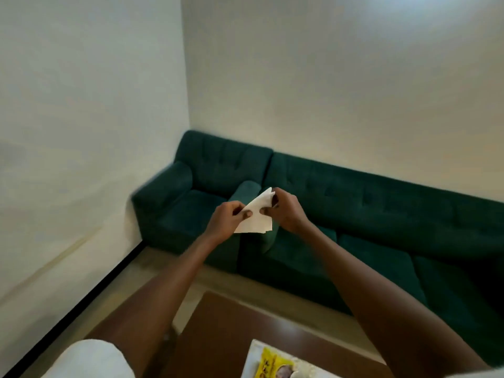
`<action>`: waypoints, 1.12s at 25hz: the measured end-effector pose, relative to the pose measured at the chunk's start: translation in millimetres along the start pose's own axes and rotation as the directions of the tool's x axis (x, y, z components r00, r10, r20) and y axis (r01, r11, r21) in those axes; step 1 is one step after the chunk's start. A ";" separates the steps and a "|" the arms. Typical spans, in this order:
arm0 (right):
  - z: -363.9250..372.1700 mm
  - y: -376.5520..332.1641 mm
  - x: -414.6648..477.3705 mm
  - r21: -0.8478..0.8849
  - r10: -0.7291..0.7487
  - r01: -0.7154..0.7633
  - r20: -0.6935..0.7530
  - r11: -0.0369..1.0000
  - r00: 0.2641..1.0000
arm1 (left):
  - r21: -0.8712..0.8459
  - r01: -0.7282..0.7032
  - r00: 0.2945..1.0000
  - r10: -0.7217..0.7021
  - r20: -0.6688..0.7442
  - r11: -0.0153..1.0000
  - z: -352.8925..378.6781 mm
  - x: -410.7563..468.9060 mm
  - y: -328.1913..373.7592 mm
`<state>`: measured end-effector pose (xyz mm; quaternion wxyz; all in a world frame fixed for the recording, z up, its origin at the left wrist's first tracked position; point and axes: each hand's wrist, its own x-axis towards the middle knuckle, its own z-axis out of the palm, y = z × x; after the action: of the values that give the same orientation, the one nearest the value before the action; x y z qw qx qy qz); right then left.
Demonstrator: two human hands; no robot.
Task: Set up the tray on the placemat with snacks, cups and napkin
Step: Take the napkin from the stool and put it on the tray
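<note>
Napkin (256, 214) edges in both hands' grip

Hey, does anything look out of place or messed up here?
Nothing stands out. Both hands, left and right, hold a folded white napkin in the air above the table; nothing looks spilled or damaged.

Both hands meet in the air on a folded white paper napkin (256, 214), the left hand (227, 221) pinching its left corner, the right hand (286, 211) its upper right. Beyond the grip stands a dark green tufted sofa (341, 203). Below it, nearer, lies a brown wooden table (218, 336) bearing a yellow snack packet (272, 364).
</note>
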<state>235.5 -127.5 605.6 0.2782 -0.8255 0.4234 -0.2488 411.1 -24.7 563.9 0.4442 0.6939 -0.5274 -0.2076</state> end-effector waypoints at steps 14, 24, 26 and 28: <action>-180.9 185.7 -138.0 0.616 0.452 -0.252 -0.191 0.746 0.871 | -0.574 0.260 0.954 -0.114 0.278 0.776 247.6 -4.0 183.1; -43.2 347.0 -269.3 0.553 0.800 -0.655 -0.037 0.515 0.598 | -0.189 0.602 0.703 -0.402 0.586 0.776 388.3 -125.7 22.3; -9.5 378.5 -305.8 0.478 0.812 -0.721 0.025 0.502 0.583 | -0.097 0.639 0.645 -0.463 0.608 0.763 401.4 -156.0 -21.8; 24.9 404.2 -338.2 0.472 0.853 -0.774 0.080 0.423 0.516 | -0.045 0.680 0.597 -0.518 0.612 0.731 412.1 -185.7 -61.1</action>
<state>-150.1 -34.7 257.5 0.5087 -0.4019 0.7216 -0.2428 66.3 -15.3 265.4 0.2626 0.6694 -0.3319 -0.6106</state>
